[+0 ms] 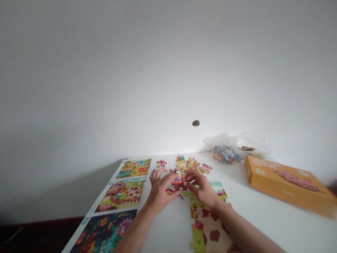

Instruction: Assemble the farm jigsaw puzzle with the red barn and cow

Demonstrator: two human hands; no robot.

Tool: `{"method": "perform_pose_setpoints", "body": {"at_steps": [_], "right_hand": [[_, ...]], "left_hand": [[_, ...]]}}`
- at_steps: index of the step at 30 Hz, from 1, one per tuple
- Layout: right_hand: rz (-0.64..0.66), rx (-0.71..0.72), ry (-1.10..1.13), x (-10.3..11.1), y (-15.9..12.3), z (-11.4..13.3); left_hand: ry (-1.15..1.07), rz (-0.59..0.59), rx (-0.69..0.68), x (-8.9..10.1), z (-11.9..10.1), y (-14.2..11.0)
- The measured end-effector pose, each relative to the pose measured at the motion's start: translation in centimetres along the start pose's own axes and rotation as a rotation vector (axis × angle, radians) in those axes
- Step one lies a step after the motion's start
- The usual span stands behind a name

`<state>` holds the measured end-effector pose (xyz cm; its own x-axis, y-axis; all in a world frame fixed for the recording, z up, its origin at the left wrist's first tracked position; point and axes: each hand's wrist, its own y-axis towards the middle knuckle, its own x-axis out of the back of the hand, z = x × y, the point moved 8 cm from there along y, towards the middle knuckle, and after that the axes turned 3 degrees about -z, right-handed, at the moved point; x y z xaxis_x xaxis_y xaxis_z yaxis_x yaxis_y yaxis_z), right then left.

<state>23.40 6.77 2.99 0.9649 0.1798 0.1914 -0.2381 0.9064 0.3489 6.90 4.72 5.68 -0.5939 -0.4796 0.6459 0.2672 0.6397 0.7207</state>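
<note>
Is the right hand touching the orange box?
Apart. The head view shows white table between the right hand and the box.

Desk: white top, smooth. Left side: printed sheet, three colour pictures in a column, lying flat. Near centre-right: partly joined cow puzzle, flat, its right part covered from view. Just beyond it: loose puzzle pieces, heaped and overlapping; pink piece at the heap's right edge. Left of the heap, apart: red barn piece. Far right: clear plastic bag containing multicoloured pieces, more crumpled clear plastic beside it. Right side: orange puzzle box, lying flat, set at an angle.
</note>
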Motion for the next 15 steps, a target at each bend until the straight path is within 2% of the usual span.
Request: {"method": "perform_pose_setpoints", "body": {"at_steps": [4,6,15], "right_hand": [[0.053,0.175,-0.244,-0.08,-0.41,1.20],[0.073,0.219,-0.327,-0.18,-0.51,1.34],[0.077,0.235,-0.424,-0.17,-0.34,0.94]], "left_hand": [[0.017,-0.019,0.039,0.27,0.43,0.08],[0.020,-0.010,0.041,0.15,0.58,0.05],[0.058,-0.014,0.046,0.25,0.81,0.15]]}}
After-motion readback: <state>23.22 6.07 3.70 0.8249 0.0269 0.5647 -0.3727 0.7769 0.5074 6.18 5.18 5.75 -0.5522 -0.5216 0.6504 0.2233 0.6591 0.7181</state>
